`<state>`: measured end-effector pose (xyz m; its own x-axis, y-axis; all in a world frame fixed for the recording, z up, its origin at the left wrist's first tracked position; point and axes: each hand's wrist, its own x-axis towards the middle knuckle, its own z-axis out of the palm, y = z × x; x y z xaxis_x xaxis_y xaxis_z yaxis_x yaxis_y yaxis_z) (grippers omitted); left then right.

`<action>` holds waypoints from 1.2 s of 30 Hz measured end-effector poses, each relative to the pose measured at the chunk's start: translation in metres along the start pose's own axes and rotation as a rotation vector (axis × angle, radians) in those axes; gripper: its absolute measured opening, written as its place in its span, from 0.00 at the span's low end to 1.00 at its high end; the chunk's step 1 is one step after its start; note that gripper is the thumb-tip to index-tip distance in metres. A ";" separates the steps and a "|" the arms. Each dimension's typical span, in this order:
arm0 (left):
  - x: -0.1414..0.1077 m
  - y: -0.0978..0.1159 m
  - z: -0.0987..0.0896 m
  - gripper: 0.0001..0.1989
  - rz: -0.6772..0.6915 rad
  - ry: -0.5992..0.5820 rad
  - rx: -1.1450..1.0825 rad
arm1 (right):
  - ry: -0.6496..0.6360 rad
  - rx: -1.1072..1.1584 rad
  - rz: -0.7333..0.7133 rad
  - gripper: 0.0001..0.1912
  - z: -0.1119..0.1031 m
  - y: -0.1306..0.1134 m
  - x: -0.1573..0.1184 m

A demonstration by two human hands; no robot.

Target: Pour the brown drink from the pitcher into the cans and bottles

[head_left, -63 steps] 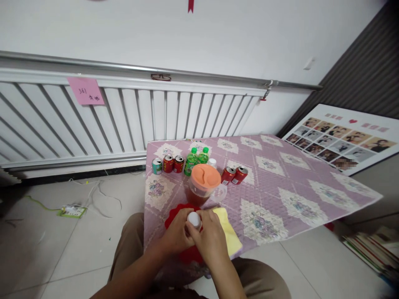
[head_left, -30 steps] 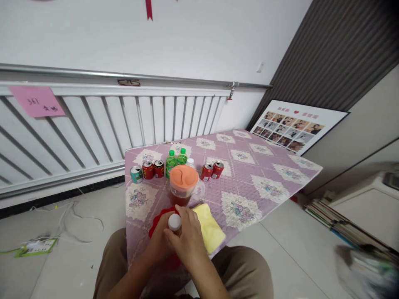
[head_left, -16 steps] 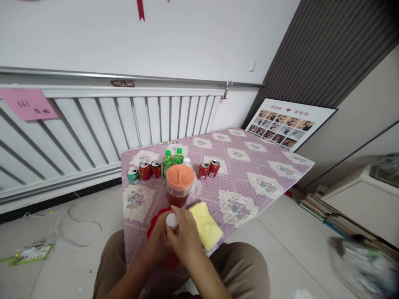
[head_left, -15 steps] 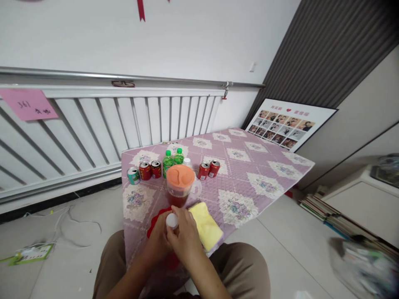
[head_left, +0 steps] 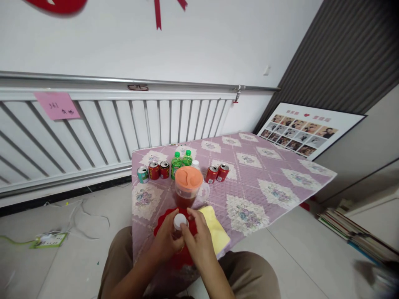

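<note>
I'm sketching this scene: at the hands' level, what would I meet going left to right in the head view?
Left knee, left hand, held white-capped bottle, right hand, yellow cloth, books.

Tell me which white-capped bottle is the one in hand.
The nearer white-capped bottle, gripped in the left hand; the other bottle stands farther back, partly hidden behind the orange-lidded pitcher.

White radiator [head_left: 183, 118] is running along a white wall [head_left: 202, 50], pink note [head_left: 57, 106] hanging off its front. Big photo board [head_left: 311, 129] is leaning by gray ribbed paneling [head_left: 336, 62], and a yellow-green cord [head_left: 18, 242] is snaking across pale floor tiles [head_left: 82, 265].
</note>
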<state>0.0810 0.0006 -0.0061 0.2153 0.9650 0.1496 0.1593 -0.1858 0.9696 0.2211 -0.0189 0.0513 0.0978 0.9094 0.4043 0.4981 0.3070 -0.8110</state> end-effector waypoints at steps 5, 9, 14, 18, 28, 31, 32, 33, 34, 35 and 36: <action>-0.006 -0.002 -0.005 0.46 -0.001 0.065 0.064 | 0.067 0.085 0.119 0.16 -0.010 0.003 0.000; -0.017 0.014 -0.026 0.37 0.043 0.217 0.163 | 0.094 0.157 0.256 0.19 -0.020 0.004 0.001; -0.018 0.050 -0.052 0.17 -0.055 0.373 0.172 | 0.079 0.208 0.340 0.31 -0.027 0.010 0.003; -0.009 0.070 -0.054 0.28 -0.131 0.383 0.185 | 0.075 0.221 0.359 0.33 -0.025 0.011 0.005; -0.002 0.078 -0.048 0.32 -0.200 0.282 0.175 | 0.066 0.230 0.400 0.33 -0.016 0.014 0.009; 0.000 0.070 -0.047 0.33 -0.191 0.276 0.144 | 0.063 0.227 0.406 0.33 -0.015 0.014 0.009; 0.000 0.067 -0.047 0.33 -0.185 0.269 0.136 | 0.063 0.225 0.408 0.33 -0.015 0.014 0.009; 0.000 0.065 -0.047 0.33 -0.179 0.261 0.132 | 0.062 0.222 0.409 0.33 -0.014 0.014 0.009; 0.000 0.064 -0.047 0.33 -0.172 0.257 0.132 | 0.060 0.220 0.410 0.33 -0.014 0.014 0.009; 0.001 0.063 -0.047 0.33 -0.169 0.253 0.135 | 0.058 0.217 0.411 0.33 -0.014 0.013 0.009; 0.001 0.062 -0.047 0.33 -0.168 0.246 0.139 | 0.056 0.215 0.412 0.33 -0.014 0.013 0.009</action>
<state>0.0461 -0.0014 0.0632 -0.0616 0.9969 0.0482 0.3068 -0.0270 0.9514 0.2409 -0.0105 0.0508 0.2995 0.9529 0.0481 0.2191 -0.0197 -0.9755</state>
